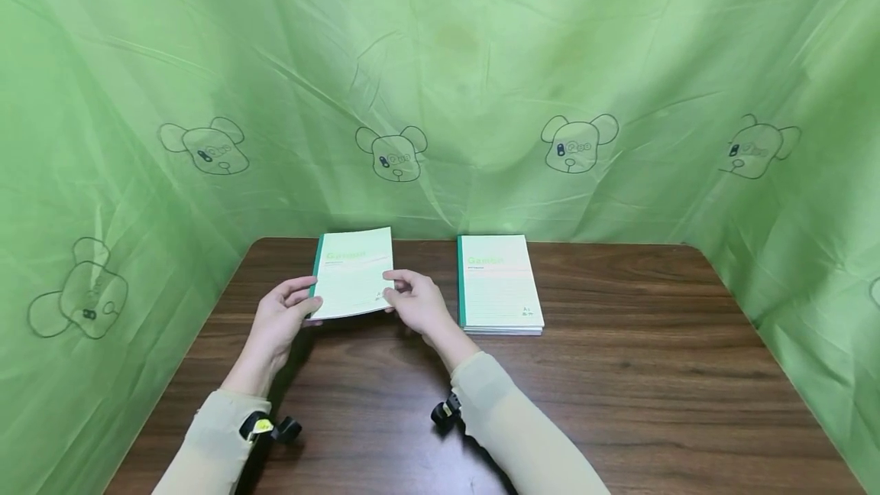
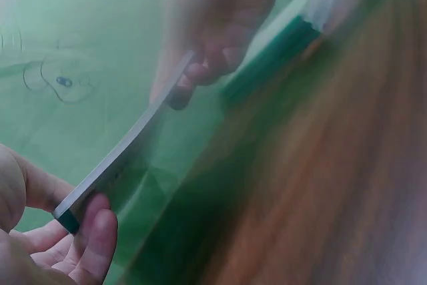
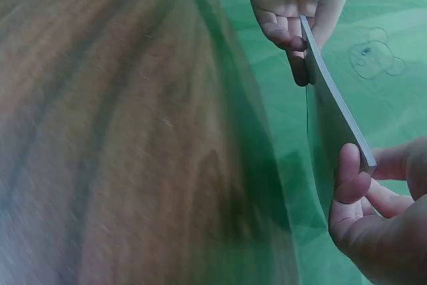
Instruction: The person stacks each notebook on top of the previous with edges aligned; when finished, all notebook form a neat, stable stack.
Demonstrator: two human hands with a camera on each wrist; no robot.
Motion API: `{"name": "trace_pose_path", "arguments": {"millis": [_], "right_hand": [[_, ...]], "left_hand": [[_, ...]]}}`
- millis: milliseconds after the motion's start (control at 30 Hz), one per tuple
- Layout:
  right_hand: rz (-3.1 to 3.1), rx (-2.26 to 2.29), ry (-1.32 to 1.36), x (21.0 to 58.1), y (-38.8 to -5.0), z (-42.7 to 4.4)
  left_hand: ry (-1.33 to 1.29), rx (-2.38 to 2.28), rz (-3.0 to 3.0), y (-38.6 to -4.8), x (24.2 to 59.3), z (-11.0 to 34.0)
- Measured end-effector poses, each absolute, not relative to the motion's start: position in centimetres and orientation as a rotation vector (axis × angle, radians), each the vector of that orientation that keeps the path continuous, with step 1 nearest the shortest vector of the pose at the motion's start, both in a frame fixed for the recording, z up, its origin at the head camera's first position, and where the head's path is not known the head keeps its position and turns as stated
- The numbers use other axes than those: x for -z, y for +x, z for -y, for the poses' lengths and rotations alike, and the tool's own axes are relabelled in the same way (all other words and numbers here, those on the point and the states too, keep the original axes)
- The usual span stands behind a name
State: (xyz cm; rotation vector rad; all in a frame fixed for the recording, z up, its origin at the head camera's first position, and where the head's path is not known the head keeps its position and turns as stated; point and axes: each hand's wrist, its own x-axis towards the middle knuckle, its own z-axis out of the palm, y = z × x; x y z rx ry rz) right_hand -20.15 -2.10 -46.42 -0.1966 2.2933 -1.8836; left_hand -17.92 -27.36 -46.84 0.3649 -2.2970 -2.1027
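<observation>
A thin notebook [image 1: 354, 273] with a pale cover and green spine is held up above the back left of the table. My left hand [image 1: 278, 323] pinches its spine edge, thumb on the cover and fingers behind. On the opposite edge, my right hand [image 1: 419, 304] pinches it near the lower corner. Seen edge-on in the right wrist view, the notebook [image 3: 338, 108] bends slightly between both hands. To the right of my right hand lies a stack of similar notebooks [image 1: 500, 281], spines facing left.
The dark wooden table [image 1: 619, 380] ends at the back against a green curtain [image 1: 481, 59] printed with bear faces. More green curtain hangs on the left and right sides. A small black camera [image 1: 447, 411] is strapped to the right wrist.
</observation>
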Motion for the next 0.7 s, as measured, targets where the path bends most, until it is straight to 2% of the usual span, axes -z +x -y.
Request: {"name": "trace_pose_path", "arguments": {"millis": [433,700], "right_hand": [[-2.266,2.069,-0.17,43.8,-21.2,-3.5],[-2.284,2.055,-0.149,42.5,-21.5,-8.0]], "left_hand": [[0.243,2.087,2.283,-21.0,43.3,21.5],[0.171,2.155,2.293,-22.4,42.2,17.7]]}}
